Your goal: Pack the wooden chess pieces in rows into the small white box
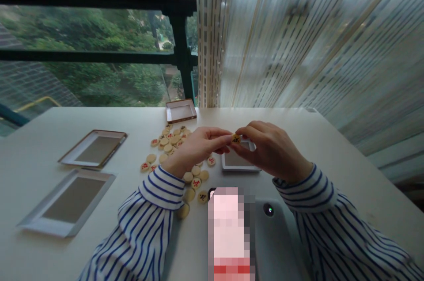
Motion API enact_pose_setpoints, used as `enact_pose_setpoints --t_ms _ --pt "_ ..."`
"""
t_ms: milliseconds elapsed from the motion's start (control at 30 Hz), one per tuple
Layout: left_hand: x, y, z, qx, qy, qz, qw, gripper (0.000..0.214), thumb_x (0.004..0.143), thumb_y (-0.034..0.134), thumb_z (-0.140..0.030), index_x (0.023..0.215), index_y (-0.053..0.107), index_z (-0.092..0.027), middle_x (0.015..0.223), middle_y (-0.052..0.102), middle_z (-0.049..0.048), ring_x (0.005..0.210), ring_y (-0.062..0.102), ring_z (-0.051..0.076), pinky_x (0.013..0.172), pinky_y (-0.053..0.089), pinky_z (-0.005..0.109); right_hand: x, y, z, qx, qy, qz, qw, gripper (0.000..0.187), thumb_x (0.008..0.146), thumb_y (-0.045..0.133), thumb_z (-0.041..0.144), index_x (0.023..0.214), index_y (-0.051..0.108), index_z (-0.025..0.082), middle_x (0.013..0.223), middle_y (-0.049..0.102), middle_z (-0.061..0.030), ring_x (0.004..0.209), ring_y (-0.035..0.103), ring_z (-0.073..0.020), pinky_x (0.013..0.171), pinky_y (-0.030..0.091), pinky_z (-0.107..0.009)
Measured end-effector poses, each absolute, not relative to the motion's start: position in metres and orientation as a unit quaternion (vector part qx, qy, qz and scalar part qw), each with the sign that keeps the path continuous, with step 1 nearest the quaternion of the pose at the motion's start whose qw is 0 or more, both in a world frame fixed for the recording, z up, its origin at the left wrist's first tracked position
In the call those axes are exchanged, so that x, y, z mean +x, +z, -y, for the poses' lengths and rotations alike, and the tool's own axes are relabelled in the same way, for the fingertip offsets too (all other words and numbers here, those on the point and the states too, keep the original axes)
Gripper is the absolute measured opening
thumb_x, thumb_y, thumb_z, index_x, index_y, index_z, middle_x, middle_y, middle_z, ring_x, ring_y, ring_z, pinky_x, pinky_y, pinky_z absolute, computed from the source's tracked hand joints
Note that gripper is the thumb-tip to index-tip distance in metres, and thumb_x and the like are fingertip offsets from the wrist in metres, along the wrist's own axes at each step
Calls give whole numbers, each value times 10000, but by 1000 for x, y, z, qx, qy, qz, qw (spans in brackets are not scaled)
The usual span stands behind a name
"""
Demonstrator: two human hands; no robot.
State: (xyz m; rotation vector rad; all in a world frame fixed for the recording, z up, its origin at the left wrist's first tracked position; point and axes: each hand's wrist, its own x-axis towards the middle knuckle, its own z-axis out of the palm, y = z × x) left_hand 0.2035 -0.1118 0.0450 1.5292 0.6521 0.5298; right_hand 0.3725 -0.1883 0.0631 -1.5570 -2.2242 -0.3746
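Head view: a person's left hand and right hand meet fingertip to fingertip over a white table, both clamped on one small, round, yellowish wood-toned game piece marked with a black character. The step in hand looks to be the handling of this single disc, its marked face turned toward the wearer; the next move would seem to call for one hand to keep its pinch while the other lets go. Thumb and forefinger of the left hand close on the disc's left edge, that hand reaching in with its back up and its wrist low. From the opposite side the right hand arches over, knuckles raised, its thumb below and forefinger above the disc, the remaining fingers curled behind. Both forearms, in blue-and-white striped fabric sleeves, slant inward from the lower corners, so the grip sits at the peak of a triangle. Below the grip, partly hidden by the right hand, lies a shallow white rectangular tray with a grey floor; how high the disc hangs above it cannot be told. To the grip's left spread loose round pale pieces, some showing red or black characters, a number of them behind the left hand and wrist. Beyond the grip, farther up the table, stands a shallow brown-rimmed rectangular box.
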Motion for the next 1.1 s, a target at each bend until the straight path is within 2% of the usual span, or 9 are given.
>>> enact_pose_setpoints --t_ms 167,367,667,1100 --pt "205 45 112 647 234 -309 656 255 743 632 -320 920 686 -144 799 687 63 694 603 117 688 468 272 374 63 188 -550 -114 805 192 313 860 470 428 894 616 153 807 611 -76 740 528 -165 677 360 -294" --pt "200 41 108 665 232 -298 644 285 735 641 -341 951 692 -162 827 694 64 706 604 119 692 478 271 378 64 189 -529 -67 827 180 291 883 447 381 978 608 158 857 614 -76 777 543 -161 692 375 -285" --pt "193 38 105 692 222 -292 622 338 742 623 -376 1003 682 -168 837 698 75 708 603 132 665 478 270 374 63 190 -507 -62 839 189 278 884 453 340 1055 577 159 889 617 -80 810 546 -165 706 383 -292" --pt "190 47 106 684 235 -303 620 377 711 653 -381 1002 666 -141 889 693 89 745 621 151 696 487 301 374 62 188 -526 -105 814 223 302 872 461 405 964 589 148 855 622 -75 767 537 -164 691 368 -296"
